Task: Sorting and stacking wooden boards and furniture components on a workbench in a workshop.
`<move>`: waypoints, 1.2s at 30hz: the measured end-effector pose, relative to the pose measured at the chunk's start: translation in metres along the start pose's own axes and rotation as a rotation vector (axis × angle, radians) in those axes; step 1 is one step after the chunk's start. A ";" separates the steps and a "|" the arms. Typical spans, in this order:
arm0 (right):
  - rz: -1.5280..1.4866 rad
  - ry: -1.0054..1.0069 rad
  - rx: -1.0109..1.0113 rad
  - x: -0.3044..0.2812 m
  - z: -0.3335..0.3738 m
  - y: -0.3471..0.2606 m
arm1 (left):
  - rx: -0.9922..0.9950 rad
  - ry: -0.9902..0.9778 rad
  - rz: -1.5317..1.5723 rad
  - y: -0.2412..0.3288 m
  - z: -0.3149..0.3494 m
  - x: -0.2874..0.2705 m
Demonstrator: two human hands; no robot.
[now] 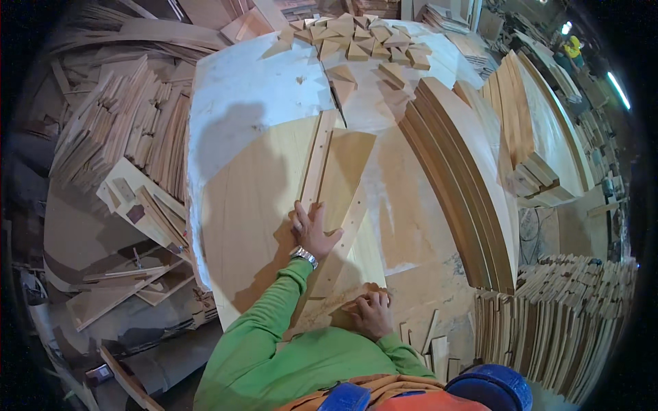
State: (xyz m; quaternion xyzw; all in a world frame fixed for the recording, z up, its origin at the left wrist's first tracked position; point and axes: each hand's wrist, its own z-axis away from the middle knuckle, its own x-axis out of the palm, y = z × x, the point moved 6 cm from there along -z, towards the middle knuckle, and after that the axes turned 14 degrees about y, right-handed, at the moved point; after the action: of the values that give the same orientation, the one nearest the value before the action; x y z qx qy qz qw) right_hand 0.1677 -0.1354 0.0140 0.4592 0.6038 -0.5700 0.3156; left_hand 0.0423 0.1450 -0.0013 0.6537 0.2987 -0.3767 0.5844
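A pale wooden panel (240, 185) with a curved far edge lies on the worktable. Across it runs a long wooden batten (317, 154), dotted with small holes, and a tapered board (348, 159) sits beside it. A second dotted strip (346, 236) slants along the board's right side. My left hand (315, 236) lies spread on the wood between these strips, a metal watch on its wrist. Nearer my body, my right hand (373, 316) curls its fingers at the near end of the wood, beside a small brown piece (375, 286); what it grips is hidden.
Several triangular wood offcuts (363, 41) cover the table's far end. Curved, layered wooden pieces (459, 185) stand along the right. Stacked slats (562, 315) rise at the near right, and more boards (130, 123) pile up beyond the table's left edge (194, 205).
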 end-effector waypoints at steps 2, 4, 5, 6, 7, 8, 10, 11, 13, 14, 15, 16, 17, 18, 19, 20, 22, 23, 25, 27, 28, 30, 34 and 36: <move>-0.026 0.005 0.004 -0.003 -0.014 -0.003 | -0.002 0.012 -0.017 -0.004 -0.010 0.000; -0.013 0.036 -0.019 -0.004 -0.031 -0.004 | 0.010 0.029 -0.006 -0.006 -0.025 0.004; -0.008 0.059 -0.036 -0.005 -0.037 -0.004 | 0.018 0.039 -0.004 -0.007 -0.031 0.006; -0.005 0.067 -0.048 -0.004 -0.045 -0.004 | 0.018 0.052 0.000 -0.008 -0.040 0.007; -0.005 0.062 -0.052 -0.003 -0.052 -0.004 | 0.019 0.054 -0.014 -0.008 -0.049 0.008; -0.006 0.057 -0.055 -0.002 -0.060 -0.004 | 0.020 0.056 -0.029 -0.010 -0.058 0.009; 0.015 0.068 -0.069 0.001 -0.072 -0.002 | 0.008 0.046 -0.018 -0.007 -0.071 0.007; 0.032 0.072 -0.082 0.003 -0.078 -0.001 | -0.007 0.031 -0.012 -0.007 -0.078 0.008; 0.043 0.076 -0.090 0.004 -0.086 -0.002 | -0.005 0.043 -0.015 -0.008 -0.085 0.006; 0.053 0.079 -0.095 0.005 -0.091 -0.003 | -0.002 0.051 -0.020 -0.009 -0.089 0.005; 0.052 0.071 -0.094 0.005 -0.093 -0.004 | -0.008 0.045 -0.020 -0.009 -0.090 0.004; 0.043 0.077 -0.088 0.005 -0.096 -0.004 | 0.003 0.046 -0.036 -0.008 -0.093 0.003; 0.034 0.083 -0.082 0.004 -0.100 -0.004 | 0.014 0.048 -0.053 -0.007 -0.096 0.001; 0.035 0.071 -0.082 0.006 -0.101 -0.004 | 0.005 0.040 -0.051 -0.007 -0.096 0.000; 0.041 0.071 -0.096 0.007 -0.102 -0.003 | 0.013 0.049 -0.024 -0.006 -0.098 -0.001; 0.047 0.072 -0.110 0.008 -0.104 -0.002 | 0.021 0.057 0.004 -0.005 -0.100 -0.003; 0.041 0.064 -0.113 0.010 -0.108 -0.002 | 0.019 0.056 0.000 -0.004 -0.103 -0.005; 0.034 0.067 -0.114 0.010 -0.110 -0.002 | 0.027 0.059 -0.004 -0.004 -0.105 -0.005; 0.023 0.068 -0.123 0.013 -0.115 -0.001 | 0.025 0.063 -0.008 -0.007 -0.110 -0.005; 0.013 0.072 -0.127 0.013 -0.119 -0.001 | 0.028 0.064 -0.011 -0.008 -0.115 -0.004; 0.022 0.066 -0.132 0.013 -0.122 -0.002 | 0.029 0.069 -0.006 -0.008 -0.117 -0.003; 0.034 0.056 -0.137 0.014 -0.128 -0.002 | 0.026 0.073 0.002 -0.009 -0.121 -0.002; 0.040 0.062 -0.159 0.014 -0.138 -0.002 | 0.019 0.070 0.007 -0.012 -0.132 0.001; 0.057 0.064 -0.175 0.018 -0.142 0.000 | 0.024 0.069 0.015 -0.011 -0.137 0.000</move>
State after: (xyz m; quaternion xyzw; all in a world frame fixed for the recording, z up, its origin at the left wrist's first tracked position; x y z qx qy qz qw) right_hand 0.1810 0.0071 0.0191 0.4650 0.6478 -0.4907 0.3512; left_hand 0.0526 0.2815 -0.0033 0.6757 0.3092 -0.3531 0.5685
